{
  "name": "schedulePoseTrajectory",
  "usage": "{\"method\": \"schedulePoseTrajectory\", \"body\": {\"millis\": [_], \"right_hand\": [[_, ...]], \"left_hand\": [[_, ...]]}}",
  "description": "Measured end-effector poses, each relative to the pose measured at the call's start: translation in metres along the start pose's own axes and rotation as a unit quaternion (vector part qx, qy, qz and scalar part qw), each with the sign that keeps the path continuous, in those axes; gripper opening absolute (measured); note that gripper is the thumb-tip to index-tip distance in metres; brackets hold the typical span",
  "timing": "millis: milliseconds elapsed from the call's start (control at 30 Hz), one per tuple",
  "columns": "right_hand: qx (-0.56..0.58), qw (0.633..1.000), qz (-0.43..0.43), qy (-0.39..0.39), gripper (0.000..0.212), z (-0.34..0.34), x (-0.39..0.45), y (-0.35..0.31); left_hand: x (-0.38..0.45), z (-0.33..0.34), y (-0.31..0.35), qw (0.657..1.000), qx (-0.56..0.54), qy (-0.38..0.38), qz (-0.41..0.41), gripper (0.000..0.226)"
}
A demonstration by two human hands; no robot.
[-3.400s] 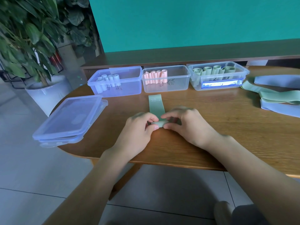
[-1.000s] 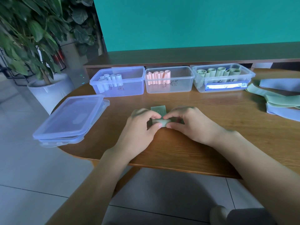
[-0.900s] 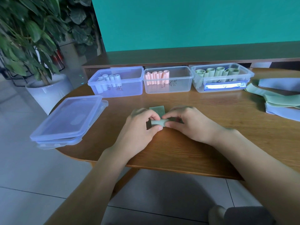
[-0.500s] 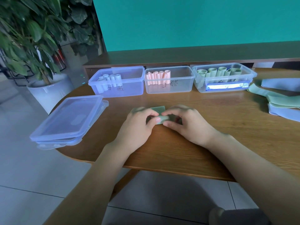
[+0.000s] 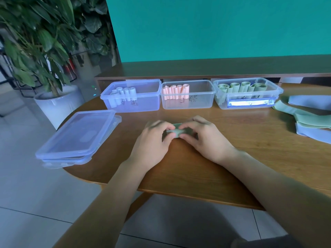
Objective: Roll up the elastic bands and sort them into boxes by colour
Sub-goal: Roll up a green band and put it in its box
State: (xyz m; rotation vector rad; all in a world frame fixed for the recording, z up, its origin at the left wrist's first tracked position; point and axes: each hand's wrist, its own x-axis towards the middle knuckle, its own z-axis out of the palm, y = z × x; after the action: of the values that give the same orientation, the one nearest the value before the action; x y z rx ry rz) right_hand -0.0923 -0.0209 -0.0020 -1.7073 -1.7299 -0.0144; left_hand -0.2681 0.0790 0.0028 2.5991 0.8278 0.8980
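Both hands work mid-table, near the front edge. Left hand (image 5: 152,140) and right hand (image 5: 206,138) pinch a green band (image 5: 176,130) between thumbs and curled fingers, one at each end of the roll. The roll lies on the table (image 5: 179,169), mostly covered by the fingers; only a short flat tail shows at its far side.

Risks, as a judgement: the band looks springy and smooth, so a loosened pinch would probably let the coil pop open. Uneven pressure from the two hands could make the roll cone out sideways and fit badly in the box. Lifting with one hand could let the tail flap free. Dropping it in the wrong box is possible too, since the boxes sit side by side.

Materials: the band is thin, flat, matte, rubbery, pale green. Three clear plastic boxes stand in a row at the far side, rectangular with rounded corners and thin lipped rims: left box (image 5: 130,96) holds bluish-white rolls, middle box (image 5: 188,95) holds pink rolls, right box (image 5: 248,93) holds green rolls standing on end. The green one goes there, far right of the hands. Stacked lids (image 5: 75,136) lie at near left, translucent, flat. Loose bands (image 5: 308,117), green and blue, lie limp at far right. The table is wood-grain with a rounded edge.
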Motion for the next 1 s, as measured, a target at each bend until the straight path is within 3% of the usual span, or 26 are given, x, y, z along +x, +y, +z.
{"method": "schedulePoseTrajectory", "body": {"millis": [200,367,633,833,1000], "right_hand": [[-0.018,1.000,0.013,-0.014,0.032,0.002,0.009,0.006],[-0.033,0.998,0.035,-0.033,0.037,0.003,0.014,0.009],[-0.030,0.999,0.027,-0.022,0.031,0.002,0.021,0.011],[-0.044,0.997,0.045,-0.038,0.037,0.004,0.031,0.017],[-0.055,0.996,0.057,-0.050,0.035,0.004,0.041,0.022]], "left_hand": [[0.003,0.003,0.001,0.998,0.054,-0.001,0.012,0.032],[0.006,0.002,-0.001,0.998,0.055,0.010,0.035,0.025],[0.021,0.007,-0.010,0.999,0.045,-0.027,0.001,0.040],[0.032,0.011,-0.018,0.998,0.041,-0.047,-0.010,0.049],[0.042,0.013,-0.022,0.999,0.017,-0.029,0.010,0.039]]}}
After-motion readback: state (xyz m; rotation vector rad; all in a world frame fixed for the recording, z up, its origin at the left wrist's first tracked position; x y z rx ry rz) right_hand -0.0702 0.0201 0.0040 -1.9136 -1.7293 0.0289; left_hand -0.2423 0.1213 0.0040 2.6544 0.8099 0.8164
